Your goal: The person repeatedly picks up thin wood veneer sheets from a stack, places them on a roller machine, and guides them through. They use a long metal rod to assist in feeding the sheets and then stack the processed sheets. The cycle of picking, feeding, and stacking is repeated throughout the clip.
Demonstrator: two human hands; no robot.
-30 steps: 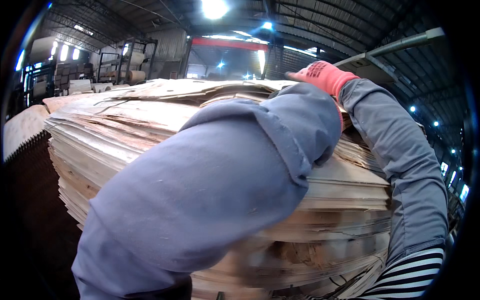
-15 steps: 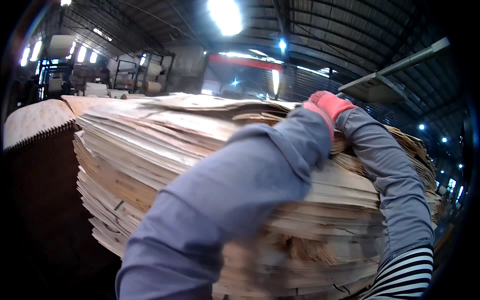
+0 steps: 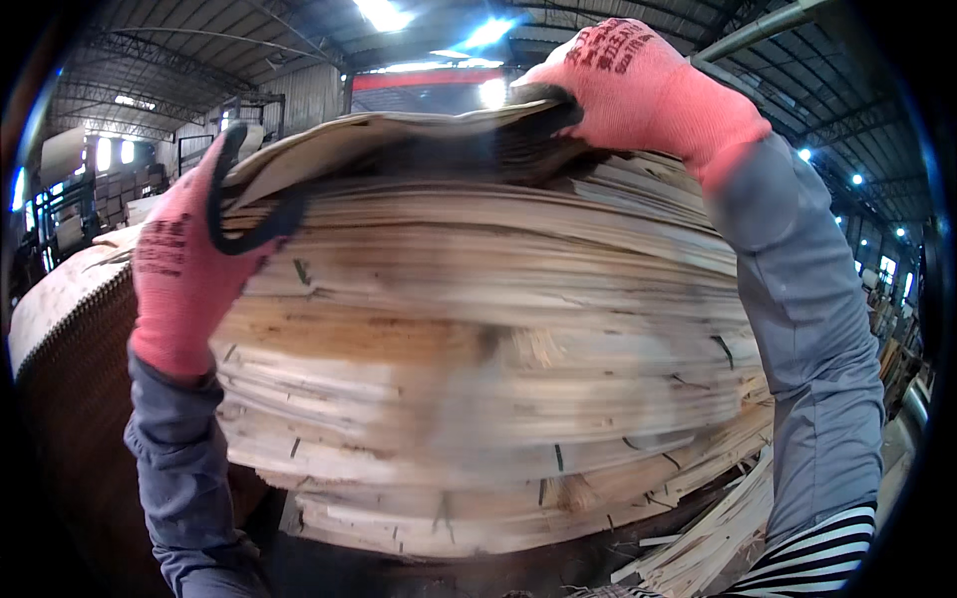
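In front of me rises a tall stack of thin wood veneer sheets [image 3: 478,249], with layered, ragged edges. My right hand [image 3: 628,90], in a pink glove with dark finger pads, grips the near edge of the raised top veneer sheet [image 3: 399,125]. A dark gap shows beneath that sheet, which bows upward. At the left corner is my left hand [image 3: 189,244], gloved alike, with thumb and fingers spread in a C around the sheet's edge. Its fingers stand apart, and the thumb is blurred below the edge.
To the left lies another veneer pile [image 3: 70,289] with a dark serrated side. Loose veneer strips [image 3: 708,528] lie at the lower right. Shelving and rolls stand in the far left background. A metal pipe [image 3: 768,30] runs overhead at right.
My left hand has moved from beside the right one to the stack's left corner. The right hand has come nearer, and the top sheet now stands raised. My view has shifted too.
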